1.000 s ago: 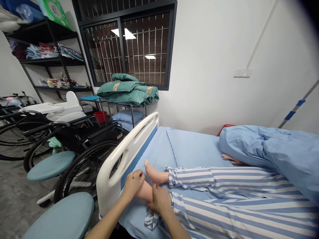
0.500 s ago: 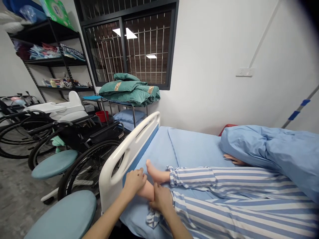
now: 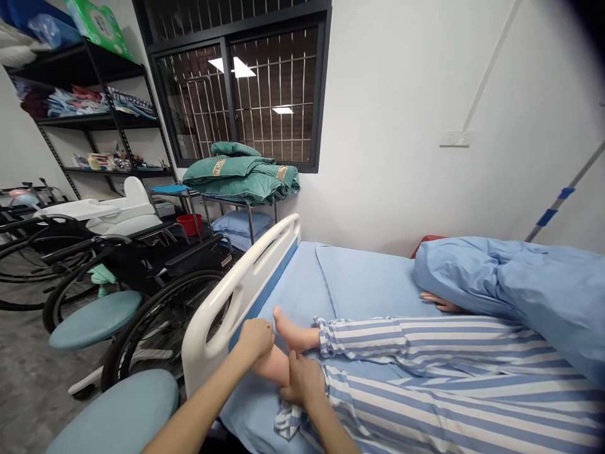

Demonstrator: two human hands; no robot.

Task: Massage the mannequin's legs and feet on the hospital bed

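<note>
A figure in blue-and-white striped trousers (image 3: 425,403) lies on the bed. My left hand (image 3: 256,338) is closed over the toe end of the nearer foot (image 3: 273,366), hiding the toes. Around the ankle of that same foot my right hand (image 3: 306,380) is wrapped, thumb towards me, just below the trouser cuff. The other bare foot (image 3: 293,334) rests on the sheet just beyond my hands, toes pointing up. A loose striped cloth end (image 3: 287,421) lies under my right wrist.
A white footboard (image 3: 241,277) stands close to my left hand. A blue quilt (image 3: 496,277) covers the figure's upper part; one hand (image 3: 440,301) shows below it. On the left are round stools (image 3: 123,410), a wheelchair (image 3: 184,302) and a black shelf rack (image 3: 94,116).
My left hand has curled more tightly over the toes, its fingers less spread. My right hand keeps its hold on the ankle. The view has shifted slightly, moving everything a little left.
</note>
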